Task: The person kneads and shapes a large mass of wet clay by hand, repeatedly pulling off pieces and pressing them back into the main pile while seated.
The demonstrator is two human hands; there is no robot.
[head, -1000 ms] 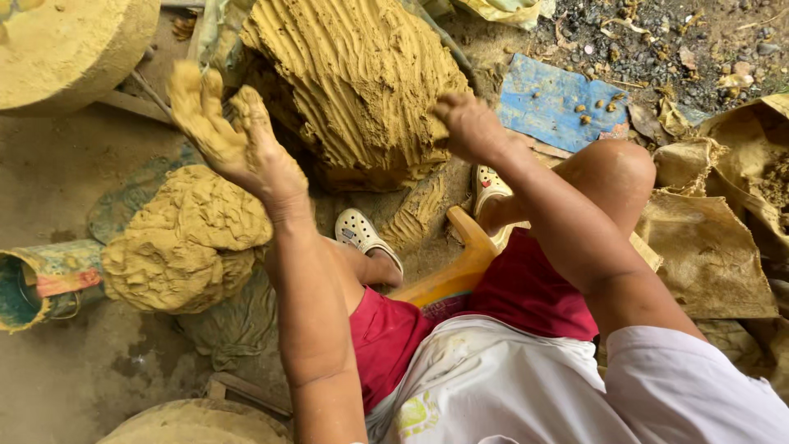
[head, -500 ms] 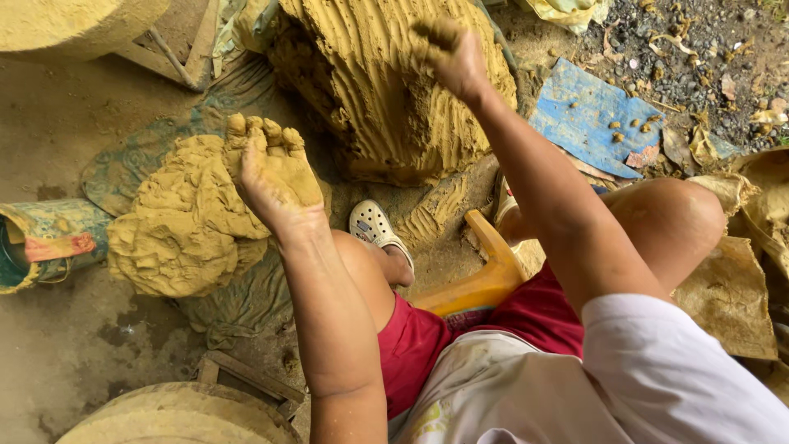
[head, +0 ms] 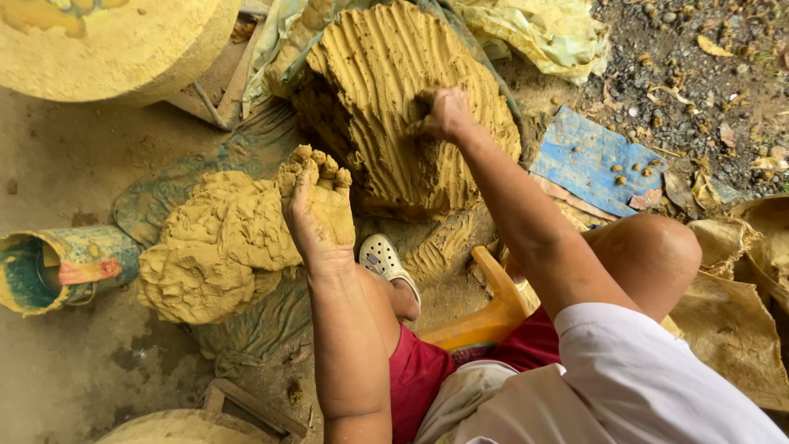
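Clay mounds two, right hand clawing one, left hand spread, released.

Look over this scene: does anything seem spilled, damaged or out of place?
A bucket lies tipped on its side at the left, mouth open. Small clay pellets dot the blue board. Otherwise nothing stands out.

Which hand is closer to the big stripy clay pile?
Right. The right hand is digging its fingers into the big grooved clay mound. The left hand, coated in clay, is held open lower down, beside the smaller lumpy clay heap.
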